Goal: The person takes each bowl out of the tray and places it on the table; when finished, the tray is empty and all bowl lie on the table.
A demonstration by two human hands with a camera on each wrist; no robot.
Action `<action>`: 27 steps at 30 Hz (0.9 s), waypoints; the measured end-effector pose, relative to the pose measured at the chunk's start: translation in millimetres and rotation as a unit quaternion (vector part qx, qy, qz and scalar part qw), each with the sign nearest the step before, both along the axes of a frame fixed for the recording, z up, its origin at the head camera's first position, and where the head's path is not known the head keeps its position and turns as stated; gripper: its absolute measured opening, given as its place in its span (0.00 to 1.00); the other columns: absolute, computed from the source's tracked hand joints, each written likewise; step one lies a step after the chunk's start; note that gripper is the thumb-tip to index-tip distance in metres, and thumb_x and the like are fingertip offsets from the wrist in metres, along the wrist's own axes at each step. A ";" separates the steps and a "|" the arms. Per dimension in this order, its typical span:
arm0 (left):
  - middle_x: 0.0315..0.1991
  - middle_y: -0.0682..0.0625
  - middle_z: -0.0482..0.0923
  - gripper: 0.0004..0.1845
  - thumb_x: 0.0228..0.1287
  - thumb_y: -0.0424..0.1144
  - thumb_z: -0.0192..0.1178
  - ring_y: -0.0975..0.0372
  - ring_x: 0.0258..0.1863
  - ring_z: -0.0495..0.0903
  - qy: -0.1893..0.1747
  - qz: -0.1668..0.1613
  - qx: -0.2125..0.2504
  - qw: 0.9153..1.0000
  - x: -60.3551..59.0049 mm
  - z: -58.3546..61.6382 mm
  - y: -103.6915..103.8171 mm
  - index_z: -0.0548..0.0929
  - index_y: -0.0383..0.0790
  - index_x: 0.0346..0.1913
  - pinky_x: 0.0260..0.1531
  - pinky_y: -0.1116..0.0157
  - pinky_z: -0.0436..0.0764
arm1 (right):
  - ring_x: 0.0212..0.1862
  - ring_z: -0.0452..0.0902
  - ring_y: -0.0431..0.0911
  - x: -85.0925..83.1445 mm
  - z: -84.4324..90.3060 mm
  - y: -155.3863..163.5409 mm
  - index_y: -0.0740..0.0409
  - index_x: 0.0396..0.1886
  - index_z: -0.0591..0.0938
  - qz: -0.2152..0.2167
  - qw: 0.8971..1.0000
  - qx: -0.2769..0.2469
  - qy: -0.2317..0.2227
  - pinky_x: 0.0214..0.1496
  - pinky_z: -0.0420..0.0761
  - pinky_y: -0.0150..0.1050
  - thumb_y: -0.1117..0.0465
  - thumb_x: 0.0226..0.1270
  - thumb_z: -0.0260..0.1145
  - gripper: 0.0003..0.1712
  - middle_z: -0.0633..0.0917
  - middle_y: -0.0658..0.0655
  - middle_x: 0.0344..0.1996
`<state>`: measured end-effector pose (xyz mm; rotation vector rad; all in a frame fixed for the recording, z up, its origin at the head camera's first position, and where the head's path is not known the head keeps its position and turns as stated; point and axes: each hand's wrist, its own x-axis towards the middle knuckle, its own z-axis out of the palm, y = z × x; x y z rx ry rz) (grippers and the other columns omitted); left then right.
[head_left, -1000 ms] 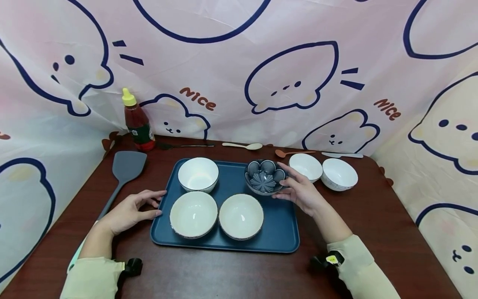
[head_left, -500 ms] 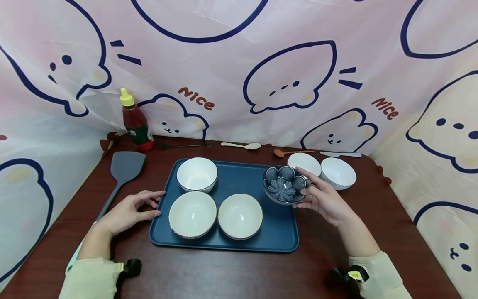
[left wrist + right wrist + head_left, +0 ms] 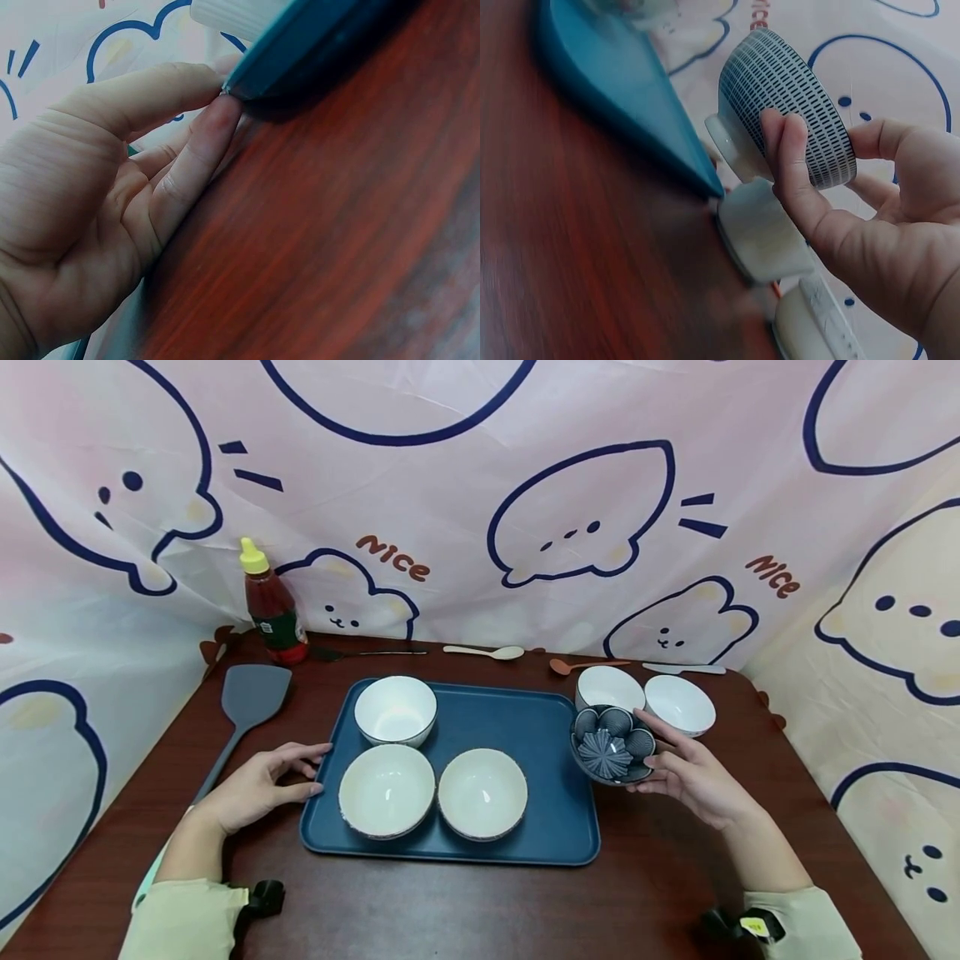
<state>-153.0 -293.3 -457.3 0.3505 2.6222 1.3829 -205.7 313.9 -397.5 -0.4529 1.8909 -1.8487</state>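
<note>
A dark blue-grey bowl with a flower pattern inside (image 3: 606,753) hangs by the upper right edge of the tray. My right hand (image 3: 693,777) grips it, and the right wrist view shows its dashed outer wall (image 3: 761,82) between thumb and fingers, the foot off any surface. At the left, my left hand (image 3: 258,785) holds the rim of the blue tray (image 3: 555,777); in the left wrist view the thumb and a fingertip meet at that rim (image 3: 259,64). Three white bowls stand on the tray: one at the back (image 3: 396,710), two in front (image 3: 386,789) (image 3: 483,793).
Right of the tray stand two more white bowls (image 3: 611,687) (image 3: 679,703). A grey spatula (image 3: 257,693) lies left, near a red sauce bottle (image 3: 275,614). Along the back lie a dark fork (image 3: 375,652), a white spoon (image 3: 487,652), an orange spoon (image 3: 570,667) and a white knife (image 3: 682,669).
My right hand has carried the flower-patterned bowl rightwards and slightly nearer, from over the tray's back right part to its right edge. My left hand and the other bowls stay put.
</note>
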 end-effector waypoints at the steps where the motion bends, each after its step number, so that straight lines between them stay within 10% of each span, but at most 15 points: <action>1: 0.56 0.46 0.77 0.31 0.65 0.45 0.67 0.67 0.48 0.77 0.000 0.001 -0.002 1.000 -0.1 0.2 -0.2 0.74 0.45 0.70 0.48 0.75 0.75 | 0.46 0.88 0.52 -0.6 -1.6 3.3 0.49 0.82 0.47 0.002 1.000 -0.001 0.002 0.51 0.85 0.43 0.71 0.79 0.44 0.37 0.74 0.54 0.63; 27: 0.55 0.47 0.77 0.31 0.65 0.45 0.68 0.66 0.48 0.77 0.008 -0.005 0.010 1.000 0.2 -2.1 -0.4 0.74 0.45 0.69 0.49 0.75 0.74 | 0.48 0.87 0.54 -12.9 -37.1 38.5 0.54 0.81 0.42 0.062 0.996 -0.065 -0.001 0.51 0.85 0.41 0.75 0.79 0.37 0.36 0.76 0.58 0.51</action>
